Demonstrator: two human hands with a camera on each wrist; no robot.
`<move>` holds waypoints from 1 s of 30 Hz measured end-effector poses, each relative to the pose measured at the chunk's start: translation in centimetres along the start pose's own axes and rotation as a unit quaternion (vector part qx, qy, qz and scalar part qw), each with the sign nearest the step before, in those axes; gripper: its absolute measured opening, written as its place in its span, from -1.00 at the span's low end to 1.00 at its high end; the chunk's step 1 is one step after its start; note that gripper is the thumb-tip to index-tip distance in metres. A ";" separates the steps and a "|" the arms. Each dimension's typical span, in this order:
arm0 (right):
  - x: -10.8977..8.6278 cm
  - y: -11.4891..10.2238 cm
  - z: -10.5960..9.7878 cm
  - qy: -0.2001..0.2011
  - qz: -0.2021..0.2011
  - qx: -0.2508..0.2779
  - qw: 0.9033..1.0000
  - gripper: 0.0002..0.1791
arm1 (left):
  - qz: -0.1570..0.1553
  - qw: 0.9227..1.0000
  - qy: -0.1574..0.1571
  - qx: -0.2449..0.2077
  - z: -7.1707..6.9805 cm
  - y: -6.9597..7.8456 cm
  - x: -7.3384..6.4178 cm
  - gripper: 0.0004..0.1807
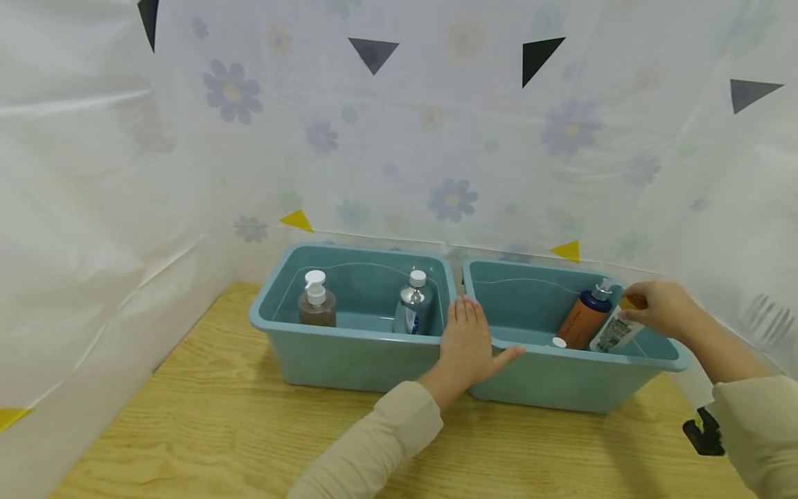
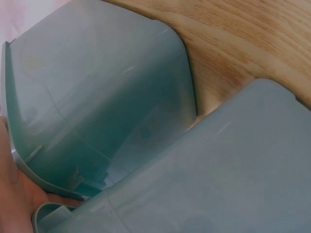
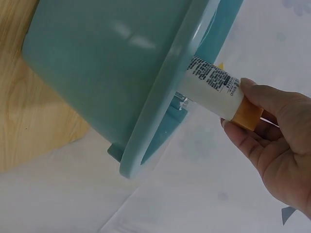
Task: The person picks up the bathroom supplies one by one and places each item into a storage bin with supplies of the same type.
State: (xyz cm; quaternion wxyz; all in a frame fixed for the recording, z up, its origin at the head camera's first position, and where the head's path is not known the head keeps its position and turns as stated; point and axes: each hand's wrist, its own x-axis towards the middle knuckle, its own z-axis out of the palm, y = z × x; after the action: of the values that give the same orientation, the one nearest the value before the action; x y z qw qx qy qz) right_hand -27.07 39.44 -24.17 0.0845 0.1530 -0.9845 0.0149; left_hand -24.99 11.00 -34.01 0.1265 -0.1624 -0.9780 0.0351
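Observation:
My right hand (image 1: 663, 308) pinches a white bottle (image 3: 214, 87) by its orange cap (image 3: 247, 115), tilted, with its lower end inside the right teal bin (image 1: 573, 381). Beside it in that bin leans an orange bottle (image 1: 581, 322) with a dark blue collar and a clear top; a small white cap (image 1: 559, 342) shows at the near wall. My left hand (image 1: 466, 339) rests with straight fingers on the rims where the two bins meet. In the left teal bin (image 1: 355, 360) stand a brownish pump bottle (image 1: 318, 308) and a silvery bottle with a white cap (image 1: 414, 305).
Both bins stand side by side on a wooden table (image 1: 249, 430), close to a flower-patterned plastic sheet (image 1: 386, 138) behind. More white sheeting (image 1: 93, 208) hangs at the left. A small black object (image 1: 704, 433) lies near the right sleeve.

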 end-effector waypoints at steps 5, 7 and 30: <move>0.1 -0.1 0.7 -0.002 -0.004 0.003 1.000 -0.64 | 0.000 1.000 0.000 -0.005 0.1 0.0 0.0 0.15; 0.1 -0.1 0.8 -0.004 -0.004 0.008 1.000 -0.63 | 0.000 1.000 0.000 -0.008 0.1 0.0 0.0 0.15; 1.0 -1.8 3.2 -0.011 -0.039 0.008 0.999 -0.69 | -0.003 1.000 -0.009 -0.006 0.1 0.0 0.1 0.15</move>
State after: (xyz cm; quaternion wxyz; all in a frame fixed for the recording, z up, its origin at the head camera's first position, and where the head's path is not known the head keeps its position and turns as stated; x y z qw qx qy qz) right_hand -27.96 37.27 -27.12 0.0731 0.1925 -0.9784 0.0176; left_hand -25.11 11.03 -34.08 0.1166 -0.1598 -0.9798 0.0301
